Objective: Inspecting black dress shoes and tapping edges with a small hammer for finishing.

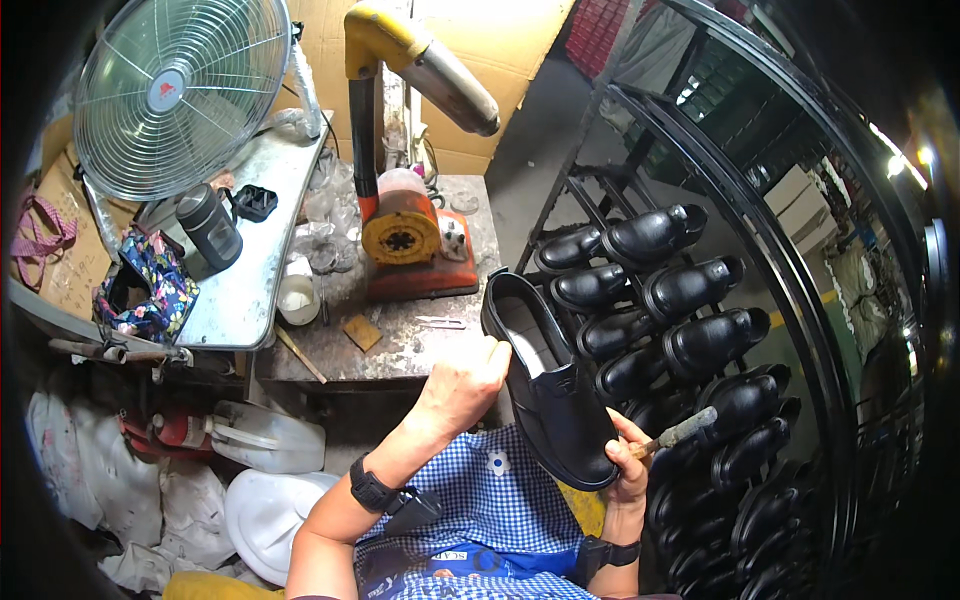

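A black slip-on shoe (558, 398) with a pale insole is tilted in front of my apron, its heel up and its toe toward my right hand. My left hand (462, 385) is closed, with its fingers against the side of the shoe's opening; the fingertips are partly hidden. At the toe, my right hand (630, 468) supports the shoe. The same hand grips a stick-like tool (682, 430) with a pale handle and a grey, crusted end that points away from the shoe.
A rack of black shoes (690, 285) stands close at right. Ahead, an orange-and-yellow machine (405, 235) sits on a worn bench (400, 365), with a small blade (440, 323) and a white cup (297, 300). A fan (180, 95) and flask (209, 228) occupy the left table.
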Action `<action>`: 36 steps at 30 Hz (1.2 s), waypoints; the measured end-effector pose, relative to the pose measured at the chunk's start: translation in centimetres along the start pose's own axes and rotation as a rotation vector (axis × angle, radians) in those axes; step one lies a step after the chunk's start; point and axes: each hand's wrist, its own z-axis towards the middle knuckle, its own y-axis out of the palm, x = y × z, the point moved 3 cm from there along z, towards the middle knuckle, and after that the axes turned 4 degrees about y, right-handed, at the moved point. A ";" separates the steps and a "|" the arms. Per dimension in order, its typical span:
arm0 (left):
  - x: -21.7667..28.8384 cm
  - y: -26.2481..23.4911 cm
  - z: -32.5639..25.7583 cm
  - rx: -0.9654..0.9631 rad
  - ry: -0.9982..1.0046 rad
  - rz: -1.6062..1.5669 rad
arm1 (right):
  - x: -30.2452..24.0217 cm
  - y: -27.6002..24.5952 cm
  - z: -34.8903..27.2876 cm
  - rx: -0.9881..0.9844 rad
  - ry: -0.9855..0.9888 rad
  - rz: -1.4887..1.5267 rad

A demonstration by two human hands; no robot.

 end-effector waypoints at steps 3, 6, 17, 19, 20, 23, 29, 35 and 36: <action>-0.5 0.3 0.3 -0.033 0.014 0.001 | 0.0 0.0 0.0 -0.004 0.002 -0.002; -1.5 0.4 0.0 0.050 -0.094 -0.261 | 0.3 0.2 -0.1 -0.005 0.023 0.056; -6.1 1.4 -3.4 0.556 -0.968 -1.755 | 1.6 -0.6 0.5 0.006 0.040 0.212; -5.7 1.6 -3.8 0.467 -1.035 -1.565 | 1.8 -0.5 0.5 0.019 0.013 0.223; -5.2 2.1 -4.0 0.367 -1.028 -1.506 | 1.7 -0.1 0.3 0.044 -0.031 0.120; -0.9 3.1 -3.1 0.224 -0.937 -1.403 | 2.3 0.8 0.1 0.067 -0.110 -0.002; 2.0 5.2 -0.7 0.128 -0.763 -0.978 | 4.0 1.4 1.1 0.051 -0.137 -0.001; -0.6 6.8 3.6 0.068 -0.517 -0.760 | 7.3 -1.3 3.1 0.411 -0.198 0.137; -1.7 6.8 4.9 0.082 -0.407 -0.700 | 7.8 -1.4 3.1 0.412 -0.171 0.090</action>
